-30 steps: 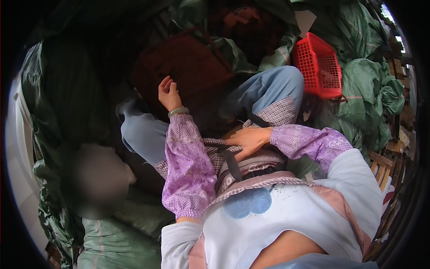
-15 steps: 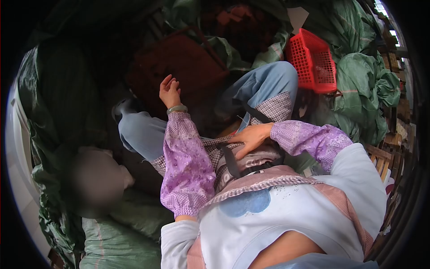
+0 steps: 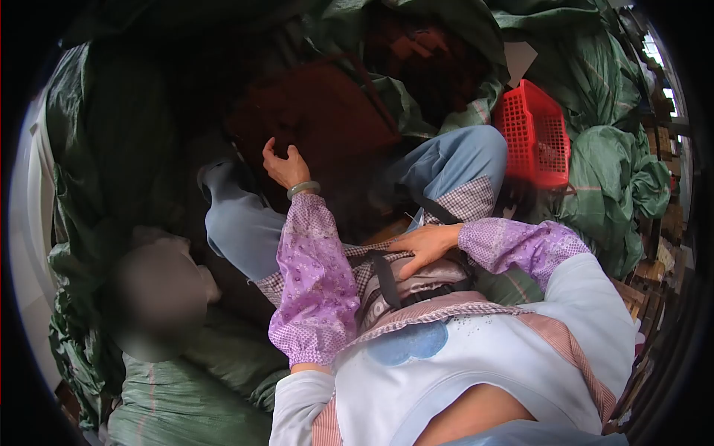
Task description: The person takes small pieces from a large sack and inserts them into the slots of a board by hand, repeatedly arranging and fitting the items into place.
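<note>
My left hand (image 3: 288,168), with a pale bangle (image 3: 303,189) at the wrist, is raised over my left knee. Its thumb and fingers are apart and hold nothing visible. Just beyond it stands a dark reddish-brown flat surface (image 3: 316,111), too shadowed to name for sure. My right hand (image 3: 428,247) lies with fingers spread on the checked apron and pinkish bag (image 3: 424,269) at my waist. A black strap (image 3: 384,279) hangs beside its fingertips. Purple flowered sleeves (image 3: 316,275) cover both forearms.
A red plastic basket (image 3: 529,137) stands beyond my right knee, against green woven sacks (image 3: 606,167). More green sacks (image 3: 193,405) lie at left. A dark opening with reddish pieces (image 3: 420,56) is ahead. A blurred round patch (image 3: 160,301) hides something at left.
My left hand has turned, its thumb and fingers now wider apart. My right hand stays on the waist bag. The whole view has shifted slightly.
</note>
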`<state>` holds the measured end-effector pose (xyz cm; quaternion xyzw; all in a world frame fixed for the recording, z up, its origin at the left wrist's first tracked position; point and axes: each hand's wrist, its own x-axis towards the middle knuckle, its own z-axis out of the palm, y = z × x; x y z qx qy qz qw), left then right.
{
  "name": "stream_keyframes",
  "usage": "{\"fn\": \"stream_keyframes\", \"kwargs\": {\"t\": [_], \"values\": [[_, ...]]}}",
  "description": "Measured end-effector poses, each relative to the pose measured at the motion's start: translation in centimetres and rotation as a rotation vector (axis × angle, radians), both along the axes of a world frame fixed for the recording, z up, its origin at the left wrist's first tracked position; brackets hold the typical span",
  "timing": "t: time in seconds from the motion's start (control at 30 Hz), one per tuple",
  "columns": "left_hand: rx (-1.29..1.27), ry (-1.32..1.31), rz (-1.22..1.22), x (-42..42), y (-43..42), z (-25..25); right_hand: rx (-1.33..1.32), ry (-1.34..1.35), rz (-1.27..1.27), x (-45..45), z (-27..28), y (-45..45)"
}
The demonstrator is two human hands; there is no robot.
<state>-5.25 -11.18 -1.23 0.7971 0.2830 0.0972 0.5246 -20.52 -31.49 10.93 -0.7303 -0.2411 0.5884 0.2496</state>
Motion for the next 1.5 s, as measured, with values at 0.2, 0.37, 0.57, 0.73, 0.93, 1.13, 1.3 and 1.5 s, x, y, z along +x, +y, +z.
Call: {"fn": "stream_keyframes", "kwargs": {"t": [0.2,0.37,0.57,0.73,0.93,1.13,1.3,1.5], "values": [[0.406,0.157,-0.100,4.0,0.6,-1.0,0.097,0.195,0.083,8.1,-1.2,2.0],[0.375,0.120,-0.311,4.3,2.6,-4.9,0.146,-0.395,-0.808,17.6,-8.5,5.7],[0.371,-0.065,-0.087,6.5,3.2,-2.3,-0.051,-0.821,-0.909,27.1,-13.6,12.1],[0.243,0.102,-0.194,11.9,5.7,-5.6,-0.036,-0.855,-0.825,32.4,-16.0,14.7],[0.059,0.127,-0.192,11.6,4.4,-4.8,0.101,-0.457,-1.056,32.7,-19.4,14.3],[-0.324,0.025,-0.240,9.0,3.5,-5.2,0.089,-0.215,-1.021,31.8,-17.6,11.8],[-0.571,-0.055,-0.246,7.6,3.0,-5.9,0.126,-0.369,-1.101,29.5,-16.8,12.3],[-0.491,-0.100,-0.307,8.4,3.5,-4.7,0.100,-0.455,-1.137,28.8,-14.4,12.2]]}}
